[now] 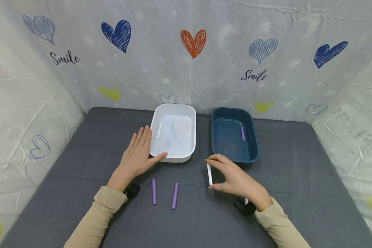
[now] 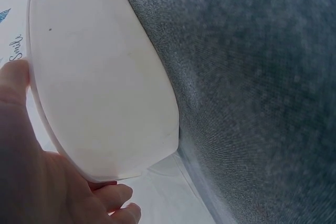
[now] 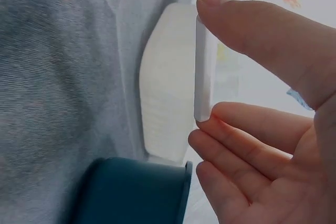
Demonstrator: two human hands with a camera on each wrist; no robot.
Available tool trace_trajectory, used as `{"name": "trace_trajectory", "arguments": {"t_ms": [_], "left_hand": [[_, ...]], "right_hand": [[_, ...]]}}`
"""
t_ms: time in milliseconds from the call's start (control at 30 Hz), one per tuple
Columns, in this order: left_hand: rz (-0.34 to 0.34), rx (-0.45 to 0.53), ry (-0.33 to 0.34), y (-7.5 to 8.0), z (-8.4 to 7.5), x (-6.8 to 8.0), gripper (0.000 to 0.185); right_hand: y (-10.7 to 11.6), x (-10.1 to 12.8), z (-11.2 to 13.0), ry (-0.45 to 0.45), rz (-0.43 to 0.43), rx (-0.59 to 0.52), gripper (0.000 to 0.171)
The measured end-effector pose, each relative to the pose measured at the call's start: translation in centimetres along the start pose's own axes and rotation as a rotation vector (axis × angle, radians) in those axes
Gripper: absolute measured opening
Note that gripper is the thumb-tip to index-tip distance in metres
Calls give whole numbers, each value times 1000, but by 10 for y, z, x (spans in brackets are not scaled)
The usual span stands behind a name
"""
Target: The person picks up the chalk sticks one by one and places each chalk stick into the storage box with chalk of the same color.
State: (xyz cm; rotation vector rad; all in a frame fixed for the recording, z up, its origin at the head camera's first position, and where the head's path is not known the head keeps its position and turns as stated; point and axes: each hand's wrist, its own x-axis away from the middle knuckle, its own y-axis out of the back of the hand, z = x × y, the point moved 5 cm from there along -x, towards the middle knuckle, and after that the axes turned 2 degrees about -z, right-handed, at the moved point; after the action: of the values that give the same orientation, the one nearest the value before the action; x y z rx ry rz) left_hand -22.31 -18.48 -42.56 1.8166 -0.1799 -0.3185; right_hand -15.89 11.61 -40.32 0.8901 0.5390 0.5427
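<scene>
- Right hand (image 1: 235, 181) pinches a white stick (image 1: 209, 174) end to end, thumb and forefinger, just above the mat (image 1: 297, 179) near the blue tray (image 1: 218, 151).
- Left hand (image 1: 138, 155), fingers straight, rests against the white tray (image 1: 176, 159), steadying it.
- Two purple sticks (image 1: 154, 191) lie between the hands.

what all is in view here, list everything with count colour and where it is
white tub: 1, white, far middle of the table, left of the blue tub
blue tub: 1, dark blue, right of the white tub
white stick in white tub: 1, white, by its left wall
purple stick in blue tub: 1, purple, right half of its floor
loose purple sticks: 2, purple, side by side on the table, near the left forearm
held white stick: 1, white, pinched end to end
table: 1, grey cloth top
backdrop: 1, white with hearts, around the table
left hand: rests against the white tub's near left corner
right hand: pinches the held white stick
</scene>
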Motion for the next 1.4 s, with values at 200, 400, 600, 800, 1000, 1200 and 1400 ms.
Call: {"name": "trace_trajectory", "arguments": {"t_ms": [200, 400, 600, 800, 1000, 1200, 1400], "left_hand": [[-3, 2, 0, 1, -1, 1, 110], [-2, -9, -8, 0, -1, 0, 110], [-3, -4, -15, 0, -1, 0, 110], [-10, -10, -10, -1, -1, 0, 110], [-17, -13, -6, -2, -1, 0, 111], [-8, -24, -4, -3, 1, -1, 111], [-6, -29, -11, -3, 0, -2, 111]], "right_hand": [[2, -10, 3, -19, 6, 9, 73], [2, -22, 7, -28, 9, 6, 72], [1, -36, 10, -46, 1, -39, 71], [-1, -50, 12, -61, -26, -73, 74], [-5, -62, 12, -88, -7, -93, 74], [-8, -74, 10, -105, 6, -103, 75], [-7, -86, 7, -117, 28, -107, 72]]}}
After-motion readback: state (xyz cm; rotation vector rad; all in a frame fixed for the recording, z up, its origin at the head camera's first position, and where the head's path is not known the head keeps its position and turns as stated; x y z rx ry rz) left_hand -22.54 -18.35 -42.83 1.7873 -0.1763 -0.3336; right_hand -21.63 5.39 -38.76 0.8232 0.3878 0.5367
